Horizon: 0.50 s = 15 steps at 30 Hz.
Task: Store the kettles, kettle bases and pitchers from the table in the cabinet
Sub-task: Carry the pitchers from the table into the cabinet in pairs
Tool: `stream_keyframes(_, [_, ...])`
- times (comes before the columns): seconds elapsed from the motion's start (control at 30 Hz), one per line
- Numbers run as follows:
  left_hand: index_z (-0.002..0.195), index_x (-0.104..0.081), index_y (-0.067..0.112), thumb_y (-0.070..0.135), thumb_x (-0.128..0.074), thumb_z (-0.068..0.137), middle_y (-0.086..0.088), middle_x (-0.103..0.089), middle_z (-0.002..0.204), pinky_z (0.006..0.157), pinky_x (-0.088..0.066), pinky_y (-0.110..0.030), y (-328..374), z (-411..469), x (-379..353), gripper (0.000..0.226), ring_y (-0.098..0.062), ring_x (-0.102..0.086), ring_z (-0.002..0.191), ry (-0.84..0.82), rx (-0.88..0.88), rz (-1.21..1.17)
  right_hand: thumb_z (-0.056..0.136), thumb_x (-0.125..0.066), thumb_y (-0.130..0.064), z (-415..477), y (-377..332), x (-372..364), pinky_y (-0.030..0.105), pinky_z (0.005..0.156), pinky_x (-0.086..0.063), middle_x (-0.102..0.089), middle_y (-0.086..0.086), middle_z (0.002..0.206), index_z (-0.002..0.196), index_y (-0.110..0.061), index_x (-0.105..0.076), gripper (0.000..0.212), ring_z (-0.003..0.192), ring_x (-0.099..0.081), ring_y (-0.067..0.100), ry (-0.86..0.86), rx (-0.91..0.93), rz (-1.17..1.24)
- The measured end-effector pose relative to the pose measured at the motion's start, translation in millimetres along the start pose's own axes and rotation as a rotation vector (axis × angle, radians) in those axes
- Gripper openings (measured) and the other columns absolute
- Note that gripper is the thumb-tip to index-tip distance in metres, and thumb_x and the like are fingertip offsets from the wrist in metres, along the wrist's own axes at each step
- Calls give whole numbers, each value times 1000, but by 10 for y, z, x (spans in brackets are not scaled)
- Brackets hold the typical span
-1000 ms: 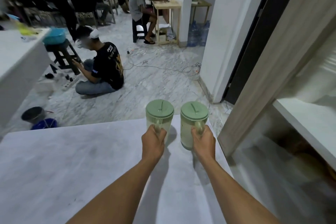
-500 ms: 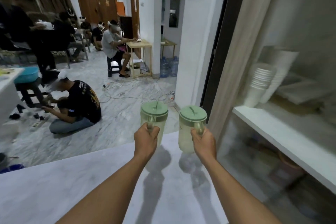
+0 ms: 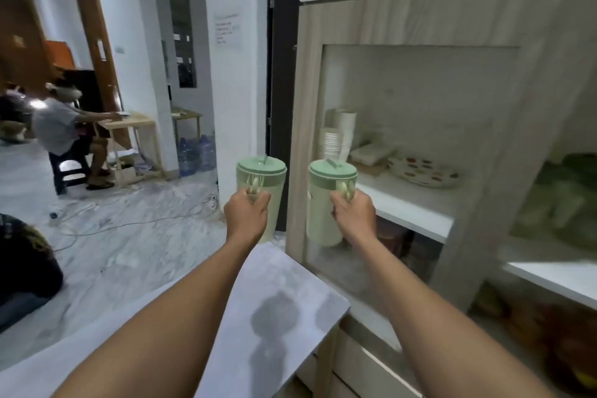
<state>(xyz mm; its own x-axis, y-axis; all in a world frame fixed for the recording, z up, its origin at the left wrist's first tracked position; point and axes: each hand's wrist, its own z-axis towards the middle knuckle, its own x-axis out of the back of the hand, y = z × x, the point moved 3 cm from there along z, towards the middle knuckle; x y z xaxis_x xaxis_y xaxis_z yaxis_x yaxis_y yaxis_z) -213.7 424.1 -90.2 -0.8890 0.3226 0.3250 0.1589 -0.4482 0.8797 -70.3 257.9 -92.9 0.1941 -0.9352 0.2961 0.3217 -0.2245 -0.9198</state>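
I hold two pale green plastic pitchers with green lids, both upright and in the air above the far corner of the grey table (image 3: 284, 300). My left hand (image 3: 247, 215) grips the handle of the left pitcher (image 3: 261, 176). My right hand (image 3: 353, 215) grips the handle of the right pitcher (image 3: 326, 200), which hangs in front of the cabinet (image 3: 416, 22). The cabinet's glass-fronted door (image 3: 494, 171) looks closed before the white shelf (image 3: 410, 203). No kettles or kettle bases are in view.
On the cabinet shelf stand stacked white cups (image 3: 331, 142), flat containers and a spotted bowl (image 3: 423, 170). Further right, another compartment holds green things. A person sits on a stool (image 3: 64, 136) at a small wooden table, another crouches at the left edge, and cables cross the marble floor.
Both pitchers have risen off the table and moved right toward the cabinet. My view has swung up and right, so the cabinet shelves now fill the right half.
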Motion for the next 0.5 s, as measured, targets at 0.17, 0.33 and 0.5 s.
stream_keyframes(0.17, [78, -62, 3, 23, -55, 92, 1, -55, 62, 52, -35, -28, 599, -295, 1, 25, -19, -50, 61, -38, -73, -75, 83, -59, -30, -178, -303, 725, 43, 64, -52, -69, 13, 70, 71, -11, -62, 23, 72, -67, 36, 129, 30, -15])
stream_keyframes(0.33, [75, -61, 9, 27, -59, 91, 1, -57, 64, 54, -35, -28, 1080, -757, 32, 25, -18, -52, 64, -53, -66, -178, 84, -62, -28, -541, -502, 1382, 34, 61, -43, -66, 5, 67, 67, -16, -60, 20, 65, -61, 26, 241, 72, -1])
stream_keyframes(0.5, [76, -63, 11, 29, -60, 91, 0, -59, 66, 58, -38, -29, 1446, -1335, 53, 24, -14, -52, 61, -88, -60, -225, 82, -63, -30, -1023, -583, 1996, 34, 60, -42, -65, 3, 67, 71, -16, -63, 17, 65, -60, 24, 307, 70, -12])
